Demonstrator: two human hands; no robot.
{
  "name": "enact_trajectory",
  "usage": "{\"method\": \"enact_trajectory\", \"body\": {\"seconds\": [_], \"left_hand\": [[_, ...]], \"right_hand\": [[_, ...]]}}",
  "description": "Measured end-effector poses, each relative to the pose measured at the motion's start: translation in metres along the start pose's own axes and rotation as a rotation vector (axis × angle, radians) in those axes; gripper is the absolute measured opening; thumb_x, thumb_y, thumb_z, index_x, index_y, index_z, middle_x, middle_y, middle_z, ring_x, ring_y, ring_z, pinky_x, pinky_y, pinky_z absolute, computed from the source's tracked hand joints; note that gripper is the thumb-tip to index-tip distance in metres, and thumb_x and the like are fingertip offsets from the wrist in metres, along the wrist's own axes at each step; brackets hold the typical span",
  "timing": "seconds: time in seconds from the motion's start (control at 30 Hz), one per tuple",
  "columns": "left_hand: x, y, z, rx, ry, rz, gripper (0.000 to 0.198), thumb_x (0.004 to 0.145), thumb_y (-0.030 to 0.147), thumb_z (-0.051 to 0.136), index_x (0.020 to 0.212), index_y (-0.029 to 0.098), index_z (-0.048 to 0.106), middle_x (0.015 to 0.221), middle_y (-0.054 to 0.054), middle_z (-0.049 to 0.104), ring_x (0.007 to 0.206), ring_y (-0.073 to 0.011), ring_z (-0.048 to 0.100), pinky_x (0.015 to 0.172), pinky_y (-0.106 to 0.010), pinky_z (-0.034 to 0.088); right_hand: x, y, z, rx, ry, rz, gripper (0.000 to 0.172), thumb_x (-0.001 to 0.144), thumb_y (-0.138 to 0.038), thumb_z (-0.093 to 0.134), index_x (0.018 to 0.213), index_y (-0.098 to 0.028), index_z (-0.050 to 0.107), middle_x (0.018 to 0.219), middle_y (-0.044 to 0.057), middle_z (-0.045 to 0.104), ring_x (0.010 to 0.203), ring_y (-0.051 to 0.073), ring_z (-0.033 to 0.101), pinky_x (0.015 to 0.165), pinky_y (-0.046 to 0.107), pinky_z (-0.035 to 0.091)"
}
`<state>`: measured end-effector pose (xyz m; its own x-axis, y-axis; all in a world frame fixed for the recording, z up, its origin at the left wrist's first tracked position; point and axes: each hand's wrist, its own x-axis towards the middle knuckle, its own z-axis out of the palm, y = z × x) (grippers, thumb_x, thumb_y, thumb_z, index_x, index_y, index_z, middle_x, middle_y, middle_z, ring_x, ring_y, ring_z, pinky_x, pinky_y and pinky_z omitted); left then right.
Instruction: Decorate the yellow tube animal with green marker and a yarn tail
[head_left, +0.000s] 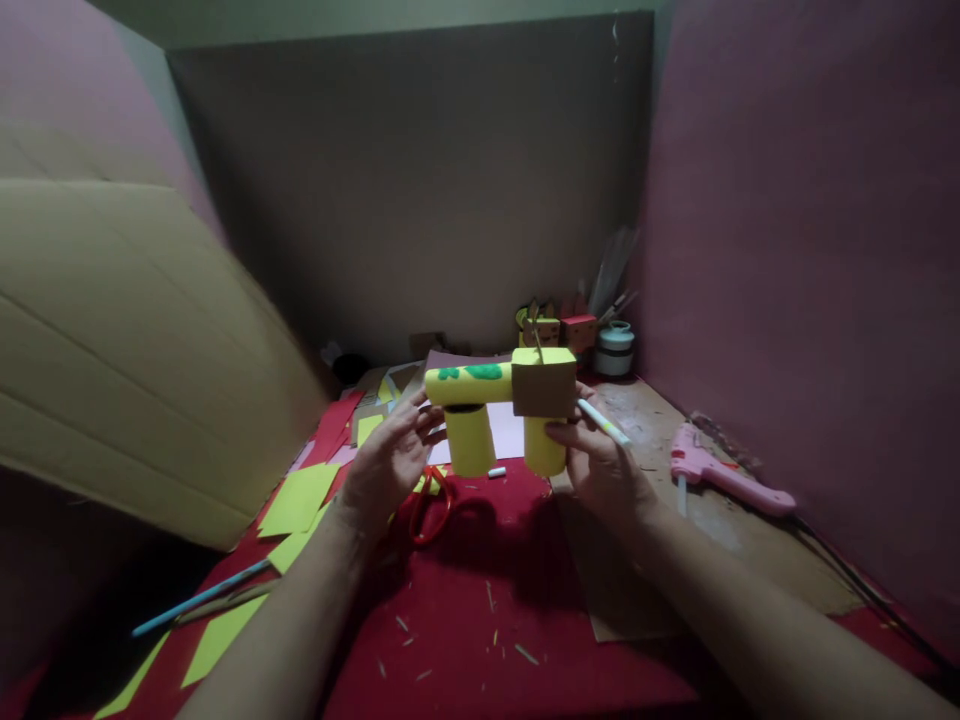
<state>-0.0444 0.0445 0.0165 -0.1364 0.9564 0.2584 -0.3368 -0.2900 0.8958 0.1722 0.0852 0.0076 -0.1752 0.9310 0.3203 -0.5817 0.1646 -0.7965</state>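
Note:
A yellow paper model (pixel 469 440) hangs above the red tabletop between my hands. It has a lying tube with green painted patches, two upright paper tubes as legs, and a small box with a bare brown cardboard face at the right end. My left hand (pixel 394 450) supports the left end of the lying tube, with fingertips behind the left leg. My right hand (pixel 596 455) grips the right leg and box from the side. A white marker (pixel 606 424) also sits between the fingers of my right hand. Below the model lies a small white cap (pixel 496 472).
Red-handled scissors (pixel 432 508) lie near my left wrist. Yellow paper pieces (pixel 298 500) and a blue stick (pixel 199 598) are on the left. A pink glue gun (pixel 727 475) rests on cardboard at right. A pot (pixel 614 350) and small paper boxes stand behind.

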Motion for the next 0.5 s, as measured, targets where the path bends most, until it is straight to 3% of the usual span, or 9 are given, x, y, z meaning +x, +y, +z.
{"method": "enact_trajectory", "body": {"seconds": [0.13, 0.27, 0.5], "left_hand": [[-0.001, -0.014, 0.005, 0.096, 0.003, 0.006, 0.055, 0.072, 0.024, 0.077, 0.125, 0.019, 0.061, 0.119, -0.011, 0.066, 0.114, -0.0268, 0.059, 0.093, -0.035, 0.047], [-0.004, -0.03, 0.01, 0.204, 0.015, 0.026, 0.06, 0.067, 0.02, 0.081, 0.123, 0.02, 0.059, 0.122, -0.01, 0.063, 0.112, -0.0295, 0.058, 0.09, -0.039, 0.048], [0.025, -0.037, 0.021, 0.28, 0.055, 0.042, 0.046, 0.061, 0.017, 0.086, 0.101, 0.017, 0.064, 0.098, -0.006, 0.067, 0.096, -0.0257, 0.062, 0.083, -0.037, 0.049]], "right_hand": [[-0.001, 0.001, 0.001, -0.032, 0.047, -0.012, 0.054, 0.058, -0.019, 0.069, 0.107, -0.028, 0.046, 0.095, 0.0, 0.062, 0.093, 0.024, 0.062, 0.087, 0.042, 0.05], [-0.006, 0.007, 0.001, -0.046, 0.008, -0.048, 0.061, 0.058, -0.018, 0.072, 0.113, -0.027, 0.045, 0.098, 0.001, 0.061, 0.09, 0.022, 0.062, 0.081, 0.037, 0.05], [-0.005, 0.003, 0.002, -0.287, 0.009, -0.113, 0.064, 0.063, -0.024, 0.077, 0.118, -0.026, 0.044, 0.109, 0.004, 0.059, 0.098, 0.022, 0.06, 0.086, 0.037, 0.05]]}}
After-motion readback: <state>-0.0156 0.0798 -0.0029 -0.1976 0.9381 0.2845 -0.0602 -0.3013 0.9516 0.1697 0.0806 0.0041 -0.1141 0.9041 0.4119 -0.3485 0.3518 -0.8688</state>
